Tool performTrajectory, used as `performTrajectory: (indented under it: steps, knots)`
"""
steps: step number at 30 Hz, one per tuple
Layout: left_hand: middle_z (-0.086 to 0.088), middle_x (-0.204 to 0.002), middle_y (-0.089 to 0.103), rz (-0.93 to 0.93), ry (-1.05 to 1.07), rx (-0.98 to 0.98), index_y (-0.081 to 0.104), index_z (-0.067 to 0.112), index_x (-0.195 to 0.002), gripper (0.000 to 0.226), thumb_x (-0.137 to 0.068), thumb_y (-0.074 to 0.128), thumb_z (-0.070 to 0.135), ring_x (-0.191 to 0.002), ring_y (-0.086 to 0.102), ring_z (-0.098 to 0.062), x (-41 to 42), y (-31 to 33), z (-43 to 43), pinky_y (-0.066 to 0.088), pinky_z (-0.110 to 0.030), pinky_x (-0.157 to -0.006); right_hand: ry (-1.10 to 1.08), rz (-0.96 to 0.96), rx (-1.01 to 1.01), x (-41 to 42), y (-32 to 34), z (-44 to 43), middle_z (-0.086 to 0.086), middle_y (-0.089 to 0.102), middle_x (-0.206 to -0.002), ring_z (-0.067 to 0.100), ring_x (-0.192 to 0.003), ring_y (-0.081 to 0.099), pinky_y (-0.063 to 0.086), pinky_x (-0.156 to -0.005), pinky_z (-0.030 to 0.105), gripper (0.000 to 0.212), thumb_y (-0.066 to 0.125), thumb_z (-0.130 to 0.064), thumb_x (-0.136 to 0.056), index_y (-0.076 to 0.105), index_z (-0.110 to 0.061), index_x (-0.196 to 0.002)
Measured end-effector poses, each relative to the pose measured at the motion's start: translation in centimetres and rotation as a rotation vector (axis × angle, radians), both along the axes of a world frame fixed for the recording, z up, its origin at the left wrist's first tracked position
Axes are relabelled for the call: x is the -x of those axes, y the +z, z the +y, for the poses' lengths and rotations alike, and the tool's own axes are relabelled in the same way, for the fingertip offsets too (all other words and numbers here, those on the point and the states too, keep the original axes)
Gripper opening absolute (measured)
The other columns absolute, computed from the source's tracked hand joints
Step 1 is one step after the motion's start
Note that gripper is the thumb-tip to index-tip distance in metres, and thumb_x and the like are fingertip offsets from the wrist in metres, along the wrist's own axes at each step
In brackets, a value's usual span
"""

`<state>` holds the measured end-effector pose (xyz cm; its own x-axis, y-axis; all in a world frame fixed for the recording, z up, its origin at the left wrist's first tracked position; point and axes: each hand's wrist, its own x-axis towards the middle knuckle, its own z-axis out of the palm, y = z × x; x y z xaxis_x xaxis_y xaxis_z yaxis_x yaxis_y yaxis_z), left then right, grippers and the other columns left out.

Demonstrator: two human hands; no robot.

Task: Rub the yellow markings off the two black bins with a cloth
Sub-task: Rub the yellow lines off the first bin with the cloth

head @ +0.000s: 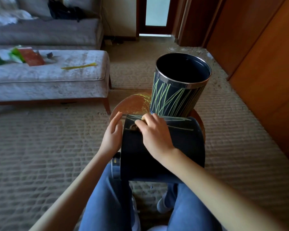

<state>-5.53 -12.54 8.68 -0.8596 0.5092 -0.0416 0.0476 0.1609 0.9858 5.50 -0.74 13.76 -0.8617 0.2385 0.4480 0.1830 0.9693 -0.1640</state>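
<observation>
A black bin (pixel 182 147) lies on its side across my lap and the edge of a small round wooden table (pixel 130 104). A few yellow lines remain near its far side. My right hand (pixel 153 132) presses a small tan cloth (pixel 143 121) against the bin's top, fingers curled over it. My left hand (pixel 113 132) rests flat with straight fingers against the bin's left end. A second black bin (pixel 178 90) stands upright on the table behind, covered in yellow lines below its metal rim.
A grey upholstered bench (pixel 57 80) at the left holds a yellow strip (pixel 78 66), a red book and green items. A grey sofa stands behind it. Wooden cabinets (pixel 265 64) line the right. Beige carpet covers the floor.
</observation>
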Motion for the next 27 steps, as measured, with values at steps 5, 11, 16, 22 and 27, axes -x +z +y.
performTrajectory:
  steps: [5, 11, 16, 22, 27]
  knots:
    - [-0.001, -0.151, 0.051, -0.041, 0.005, -0.010, 0.052, 0.023, -0.144, 0.053, -0.093, 0.040, 0.035, -0.141, 0.044, -0.014, 0.7, -0.1, 0.5, 0.031, -0.044, -0.121, 0.184, 0.112, -0.077, -5.5, -2.0, -3.0, 0.010, 0.064, -0.098, 0.029, -0.084, 0.058, 0.046, -0.072, 0.040, 0.016, 0.056, -0.004, -0.094, 0.070, -0.009, -0.100]
    - [0.001, -0.151, 0.051, -0.055, -0.017, -0.047, 0.049, 0.024, -0.147, 0.060, -0.090, 0.043, 0.043, -0.142, 0.043, -0.013, -0.4, -0.4, -0.8, 0.030, -0.047, -0.121, 0.179, 0.111, -0.068, -2.3, -0.8, -1.2, 0.008, 0.058, -0.093, 0.027, -0.082, 0.052, 0.040, -0.067, 0.037, 0.012, 0.064, -0.001, -0.085, 0.071, -0.010, -0.091]
    - [0.001, -0.152, 0.049, -0.030, 0.015, -0.048, 0.046, 0.018, -0.150, 0.043, -0.108, 0.038, 0.018, -0.142, 0.043, -0.010, -1.3, 0.1, -0.9, 0.030, -0.043, -0.122, 0.014, 0.038, 0.016, 2.7, -0.1, -0.7, 0.008, 0.054, -0.084, 0.031, -0.080, 0.049, 0.042, -0.063, 0.040, 0.021, 0.063, 0.013, -0.071, 0.066, -0.007, -0.076]
    - [0.002, -0.148, 0.055, -0.080, 0.011, -0.050, 0.052, 0.023, -0.145, 0.055, -0.095, 0.041, 0.043, -0.139, 0.047, -0.012, -0.5, 0.0, -0.9, 0.032, -0.046, -0.121, 0.202, 0.090, -0.051, -2.1, -1.3, -3.5, 0.005, 0.062, -0.097, 0.027, -0.085, 0.050, 0.040, -0.071, 0.039, 0.019, 0.054, -0.001, -0.089, 0.069, -0.011, -0.092]
    - [-0.012, -0.137, 0.060, -0.096, 0.052, 0.011, 0.058, 0.023, -0.136, 0.056, -0.085, 0.037, 0.034, -0.131, 0.053, -0.029, 0.0, 0.5, -0.3, 0.036, -0.056, -0.116, 0.451, -0.022, -0.172, -6.4, -1.8, -2.3, 0.009, 0.063, -0.106, 0.027, -0.087, 0.057, 0.044, -0.073, 0.039, 0.020, 0.063, -0.001, -0.089, 0.070, -0.010, -0.105]
